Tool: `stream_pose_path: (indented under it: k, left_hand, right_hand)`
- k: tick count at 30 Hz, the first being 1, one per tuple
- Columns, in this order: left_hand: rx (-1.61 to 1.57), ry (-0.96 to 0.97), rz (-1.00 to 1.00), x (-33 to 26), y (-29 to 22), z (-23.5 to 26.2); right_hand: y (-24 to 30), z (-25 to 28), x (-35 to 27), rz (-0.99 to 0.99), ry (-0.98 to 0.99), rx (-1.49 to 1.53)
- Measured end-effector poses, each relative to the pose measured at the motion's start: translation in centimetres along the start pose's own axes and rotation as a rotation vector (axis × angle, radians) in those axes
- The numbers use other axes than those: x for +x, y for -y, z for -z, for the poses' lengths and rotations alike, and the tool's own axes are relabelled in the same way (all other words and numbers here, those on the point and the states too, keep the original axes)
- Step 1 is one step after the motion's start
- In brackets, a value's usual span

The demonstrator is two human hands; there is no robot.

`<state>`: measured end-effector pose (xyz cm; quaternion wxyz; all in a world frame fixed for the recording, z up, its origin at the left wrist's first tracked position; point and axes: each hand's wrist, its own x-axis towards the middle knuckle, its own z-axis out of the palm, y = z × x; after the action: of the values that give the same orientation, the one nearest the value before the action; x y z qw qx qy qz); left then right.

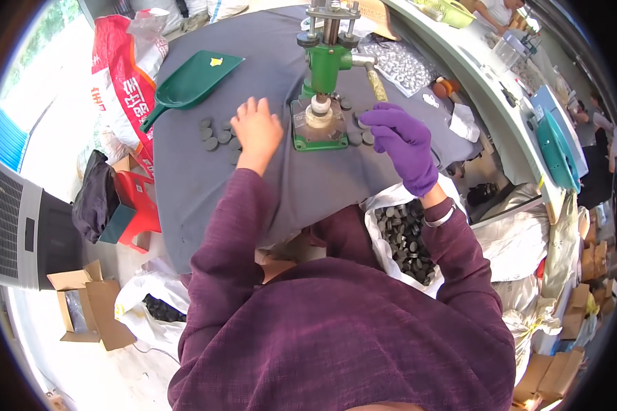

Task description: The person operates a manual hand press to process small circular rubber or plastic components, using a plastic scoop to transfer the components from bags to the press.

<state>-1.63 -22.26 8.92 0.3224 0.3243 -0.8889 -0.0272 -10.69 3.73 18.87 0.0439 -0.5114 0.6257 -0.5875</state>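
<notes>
A green hand press (320, 75) stands upright on the grey cloth, with a pale round die (320, 113) at the centre of its base. To its left, my bare left hand (257, 131) rests open beside a loose group of black discs (211, 143), its fingers a little spread. On the other side my right hand (403, 140), in a purple glove, reaches leftward with fingers stretched apart. Its tips are near a few more black discs (367, 138) close to the press base. The press handle (377, 83) slants down just beyond the glove. Nothing shows in either hand.
A green dustpan (193, 81) lies at the far left of the cloth-covered table (274, 48). A clear bag of small metal parts (406, 65) is behind the press. An open white sack of black discs (406, 240) sits by my right forearm. A red stool (138, 209) stands left.
</notes>
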Motion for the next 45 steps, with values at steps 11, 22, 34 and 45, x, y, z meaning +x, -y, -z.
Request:
stream_pose_path:
  k: [11,22,34,45]
  left_hand:
    - [0.183,0.241,-0.212,-3.5,1.4,1.5]
    - [-0.574,0.097,0.029,-1.7,-5.5,1.6]
    - [-0.729,0.051,0.199,0.1,-8.2,-1.5]
    - [-0.195,-0.075,0.140,2.8,3.9,0.3]
  right_hand:
    - [5.5,1.6,4.2,-0.056,0.015,0.055]
    - [6.8,3.5,8.5,0.087,0.052,0.008]
    - [5.5,3.0,7.6,0.081,0.059,-0.006]
    - [0.0,0.1,-0.2,-0.054,0.028,0.015]
